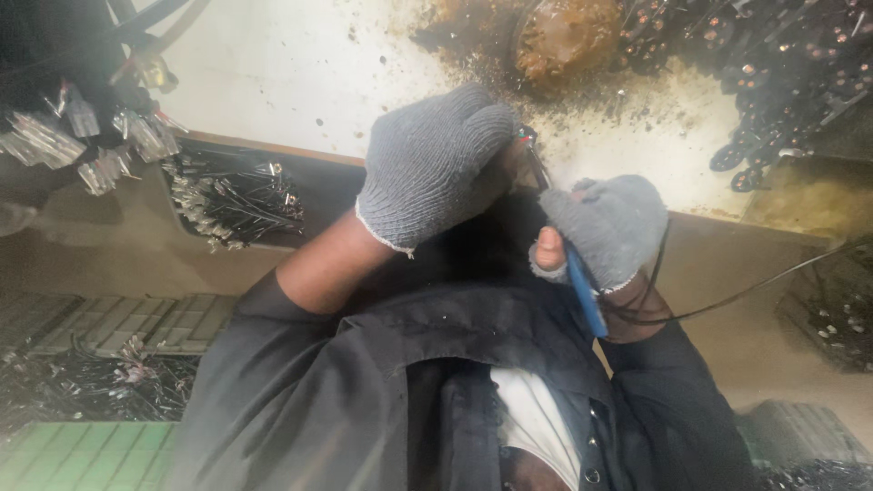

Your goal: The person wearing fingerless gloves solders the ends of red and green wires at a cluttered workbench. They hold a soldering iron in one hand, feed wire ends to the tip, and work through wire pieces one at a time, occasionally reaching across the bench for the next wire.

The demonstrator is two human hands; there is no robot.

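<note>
The pale, stained counter (273, 73) is carrying the work. The gloved left hand (436, 164) is closing around a small wired piece (526, 136); the right hand (605, 232) is gripping a blue-handled soldering iron (582, 291), apparently soldering, which calls for steadiness.

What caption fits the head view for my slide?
Gloved left hand pinches a small wire part beside the blue-handled soldering iron gripped by the right hand, above a stained white bench.
</note>
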